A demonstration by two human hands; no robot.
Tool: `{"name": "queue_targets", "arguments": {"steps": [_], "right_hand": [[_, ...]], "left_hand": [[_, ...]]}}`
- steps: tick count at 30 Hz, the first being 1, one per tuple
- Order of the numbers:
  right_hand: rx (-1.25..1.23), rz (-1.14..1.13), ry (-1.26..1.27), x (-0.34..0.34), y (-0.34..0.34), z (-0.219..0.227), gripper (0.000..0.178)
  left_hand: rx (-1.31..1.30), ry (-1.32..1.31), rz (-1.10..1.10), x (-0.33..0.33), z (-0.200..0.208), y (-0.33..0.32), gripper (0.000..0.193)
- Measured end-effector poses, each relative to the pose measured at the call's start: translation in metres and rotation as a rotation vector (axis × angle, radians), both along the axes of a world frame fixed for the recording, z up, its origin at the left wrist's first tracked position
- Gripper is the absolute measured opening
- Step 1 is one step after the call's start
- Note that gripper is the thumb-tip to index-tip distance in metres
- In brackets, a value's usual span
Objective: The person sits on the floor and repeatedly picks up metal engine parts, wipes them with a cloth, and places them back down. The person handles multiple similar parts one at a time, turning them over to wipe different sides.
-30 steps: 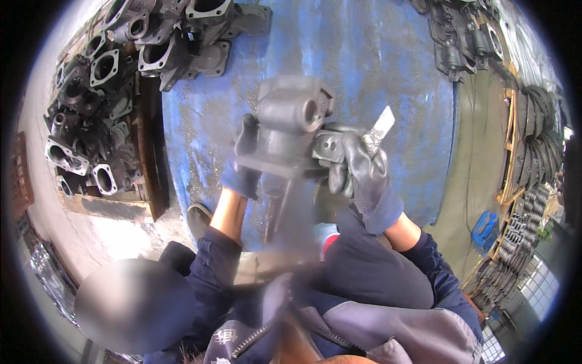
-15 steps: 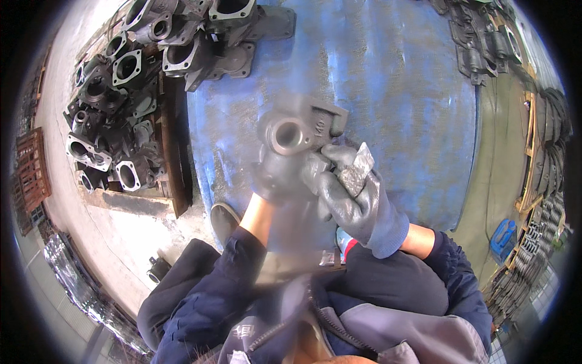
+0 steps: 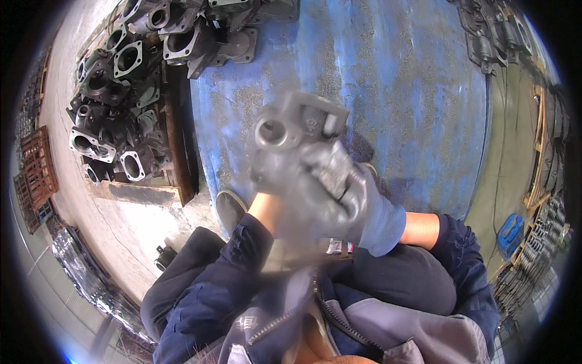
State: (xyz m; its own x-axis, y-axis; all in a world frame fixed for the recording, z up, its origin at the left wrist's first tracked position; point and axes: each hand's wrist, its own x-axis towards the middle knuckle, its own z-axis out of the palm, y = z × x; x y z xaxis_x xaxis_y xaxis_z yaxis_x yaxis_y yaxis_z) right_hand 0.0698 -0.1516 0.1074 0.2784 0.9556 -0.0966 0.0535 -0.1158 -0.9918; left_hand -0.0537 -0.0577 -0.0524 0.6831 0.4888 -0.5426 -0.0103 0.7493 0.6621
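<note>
A dark grey cast metal housing (image 3: 295, 128), with a round bore and a squared flange, is held up over the blue surface. My left hand (image 3: 262, 187) supports it from below on the left; the housing and blur hide most of its fingers. My right hand (image 3: 354, 209), in a grey-coated blue glove, is closed around a crumpled silvery-grey piece (image 3: 332, 173). That piece lies against or just over the housing's lower right side; its material I cannot make out. Motion blur smears the housing's lower part and the right fingertips.
Similar castings (image 3: 109, 91) are heaped on a wooden pallet (image 3: 139, 195) at the left, with others (image 3: 233, 45) at the blue table's (image 3: 400, 91) far left corner. More castings (image 3: 488, 36) stand far right. A blue jug (image 3: 510, 235) sits on the floor at right.
The housing has tilted, its bore shifting slightly left. My right hand has moved left and inward, bringing the silvery piece closer to the housing. The whole view has shifted a little.
</note>
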Motion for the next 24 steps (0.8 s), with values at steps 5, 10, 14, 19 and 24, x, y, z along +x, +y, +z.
{"name": "queue_targets", "arguments": {"steps": [5,10,14,19,24], "right_hand": [[-0.075,-0.12,-0.037,0.029,-0.001,-0.013,0.016],[-0.427,-0.364,0.493,0.07,0.003,-0.029,0.02],[-0.623,-0.629,0.818,0.082,0.004,-0.074,0.02],[-0.622,-0.66,0.934,0.093,-0.012,-0.133,0.015],[-0.617,-0.743,1.129,0.104,-0.007,-0.151,0.018]], "left_hand": [[-0.422,-0.237,0.112,0.007,-0.032,0.034,0.057],[-0.432,-0.05,0.26,-0.009,-0.034,0.053,0.062],[-0.138,0.062,0.083,0.001,-0.006,0.072,0.051],[-0.255,0.214,0.16,0.017,0.008,0.077,0.045],[-0.251,0.136,0.004,0.005,-0.001,0.09,0.048]]}}
